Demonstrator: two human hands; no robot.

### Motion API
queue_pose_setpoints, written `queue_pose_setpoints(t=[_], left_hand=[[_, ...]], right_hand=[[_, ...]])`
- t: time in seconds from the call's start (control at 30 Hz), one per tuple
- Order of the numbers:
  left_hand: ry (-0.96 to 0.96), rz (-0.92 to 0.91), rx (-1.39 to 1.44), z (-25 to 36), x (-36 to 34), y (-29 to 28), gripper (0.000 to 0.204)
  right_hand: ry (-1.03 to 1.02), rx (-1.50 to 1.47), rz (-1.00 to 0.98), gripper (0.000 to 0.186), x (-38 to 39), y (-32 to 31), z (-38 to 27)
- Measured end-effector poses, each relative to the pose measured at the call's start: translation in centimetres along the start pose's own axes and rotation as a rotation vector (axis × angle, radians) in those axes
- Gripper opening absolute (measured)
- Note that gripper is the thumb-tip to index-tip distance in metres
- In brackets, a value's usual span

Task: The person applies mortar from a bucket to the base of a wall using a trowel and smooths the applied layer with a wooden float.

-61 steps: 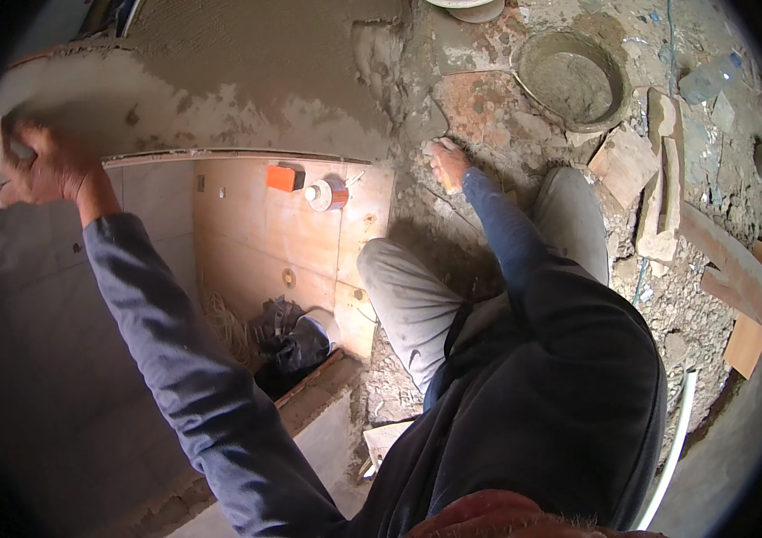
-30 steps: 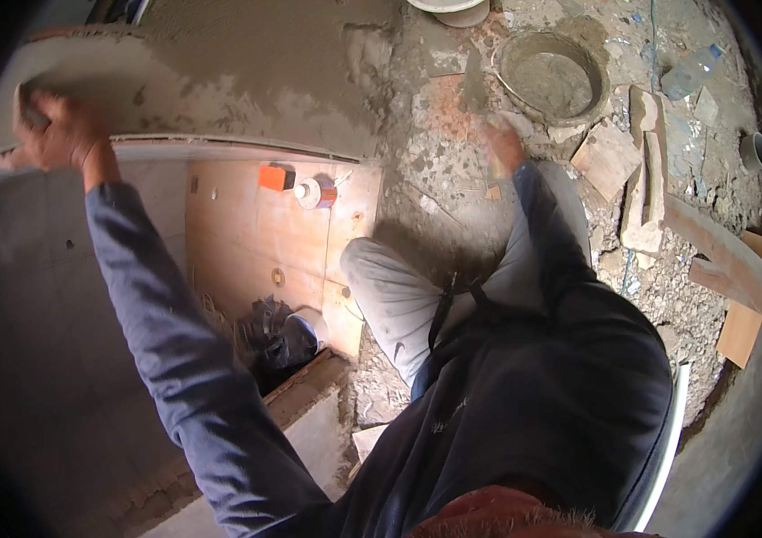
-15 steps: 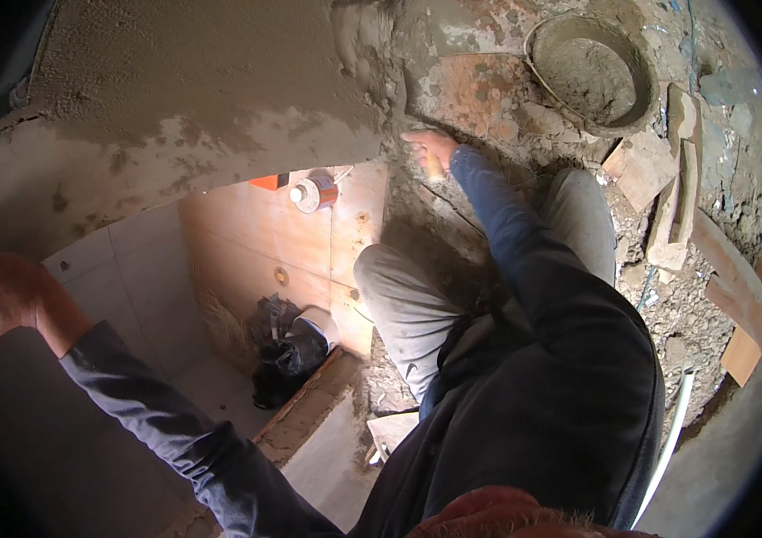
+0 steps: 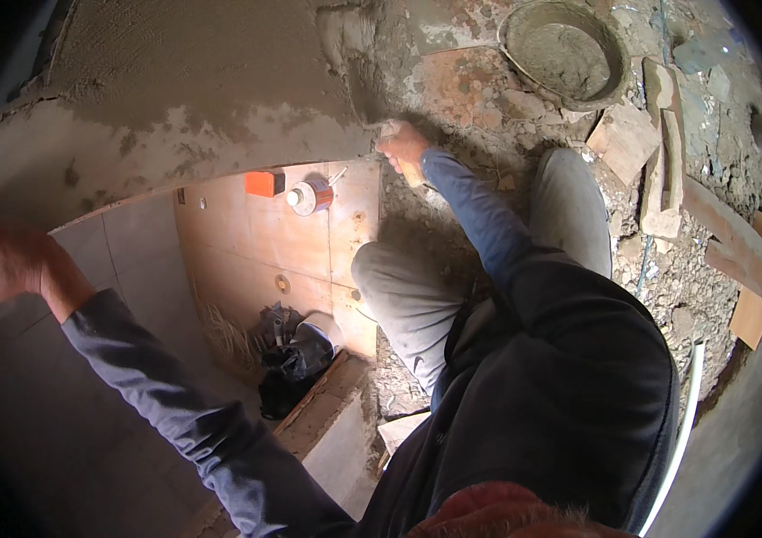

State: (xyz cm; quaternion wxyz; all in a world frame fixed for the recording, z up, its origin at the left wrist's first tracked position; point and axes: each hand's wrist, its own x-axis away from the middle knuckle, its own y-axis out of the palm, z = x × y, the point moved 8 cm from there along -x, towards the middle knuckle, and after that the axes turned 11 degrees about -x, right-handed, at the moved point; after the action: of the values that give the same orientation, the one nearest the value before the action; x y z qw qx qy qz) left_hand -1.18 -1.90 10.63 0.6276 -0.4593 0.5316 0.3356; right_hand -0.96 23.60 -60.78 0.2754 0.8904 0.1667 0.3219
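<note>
My right hand (image 4: 403,143) is closed around the pale wooden handle (image 4: 412,172) of a tool, its working end hidden by the hand and the mortar. It is beside the right end of a ledge (image 4: 211,134), whose top carries wet grey mortar (image 4: 193,54). At the far left my left hand (image 4: 6,267) has its fingers curled at the dark rim of the picture, near the ledge's left end. Whatever those fingers grip is too dark and cut off to make out.
A round bucket of mortar (image 4: 569,63) stands at the back right, near broken boards (image 4: 663,152) and rubble. Under the ledge, against beige tiles, are an orange box (image 4: 264,184), a white-capped can (image 4: 311,195) and a black bag (image 4: 296,359). A white pipe (image 4: 681,430) lies lower right.
My right hand has moved left to the ledge's corner, and the tool handle has tilted. The view has shifted slightly, showing more of the orange box. My left hand stays at the left rim.
</note>
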Motion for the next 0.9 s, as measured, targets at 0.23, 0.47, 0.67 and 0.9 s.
queue_pose_setpoints(t=[0.23, 0.47, 0.67, 0.9], left_hand=[[0.265, 0.094, -0.134, 4.3, 2.6, 1.5, 0.012], [-0.374, -0.130, 0.654, -5.7, 0.5, 1.3, 0.025], [-0.103, -0.022, 0.088, -1.9, 0.2, -0.3, 0.023], [0.054, 0.084, -0.190, 5.0, 2.6, 0.2, 0.023]], right_hand=[[0.029, 0.097, -0.009, 0.077, 6.5, 0.7, 2.4], [0.240, -0.363, -0.013, 0.015, 6.8, -3.9, 7.1], [0.390, -0.740, -0.165, 0.025, -0.4, -1.3, 7.3], [0.281, -0.675, -0.200, 0.024, -1.7, -0.3, 3.7]])
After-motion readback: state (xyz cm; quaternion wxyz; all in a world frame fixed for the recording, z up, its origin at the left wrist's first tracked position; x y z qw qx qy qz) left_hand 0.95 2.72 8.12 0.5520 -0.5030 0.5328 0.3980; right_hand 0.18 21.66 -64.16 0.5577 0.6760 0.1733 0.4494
